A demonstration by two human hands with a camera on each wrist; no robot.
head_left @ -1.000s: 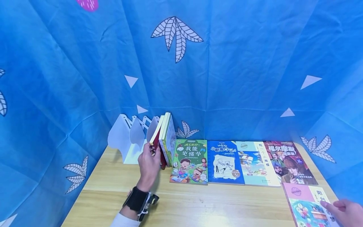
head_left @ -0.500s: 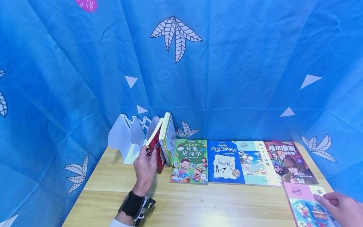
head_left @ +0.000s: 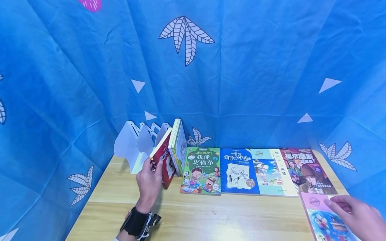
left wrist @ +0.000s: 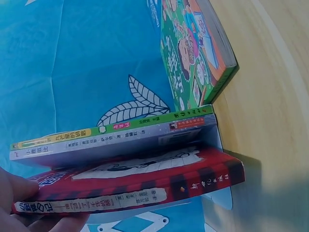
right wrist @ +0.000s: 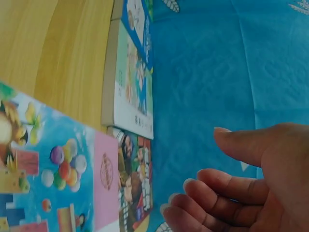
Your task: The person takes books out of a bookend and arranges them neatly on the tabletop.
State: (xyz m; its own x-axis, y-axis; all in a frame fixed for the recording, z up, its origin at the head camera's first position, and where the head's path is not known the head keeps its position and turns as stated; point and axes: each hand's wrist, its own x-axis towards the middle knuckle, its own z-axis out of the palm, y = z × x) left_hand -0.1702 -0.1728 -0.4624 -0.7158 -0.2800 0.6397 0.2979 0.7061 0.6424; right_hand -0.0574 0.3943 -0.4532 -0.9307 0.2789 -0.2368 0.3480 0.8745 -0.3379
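My left hand (head_left: 148, 184) grips a red book (head_left: 169, 167) by its upper spine end, thumb on the cover and fingers on the far side. The red book is tilted and stands at the right end of a white expanding book rack (head_left: 125, 147). Beside it, two upright books (left wrist: 111, 140) with green and pale spines lean together. My right hand (head_left: 356, 211) hovers over a pink and blue book (head_left: 327, 217) lying at the right front. In the right wrist view its fingers are loosely bent and hold nothing.
In a row along the back lie a green book (head_left: 202, 170), a blue diary book (head_left: 239, 172), a pale book with a sky picture (head_left: 272, 174) and a dark red detective book (head_left: 310, 170). A blue patterned cloth (head_left: 193, 93) hangs behind the wooden table (head_left: 205, 217).
My left hand has drawn the red book left and toward me, so more of its cover shows. My right hand has shifted left over the pink and blue book.
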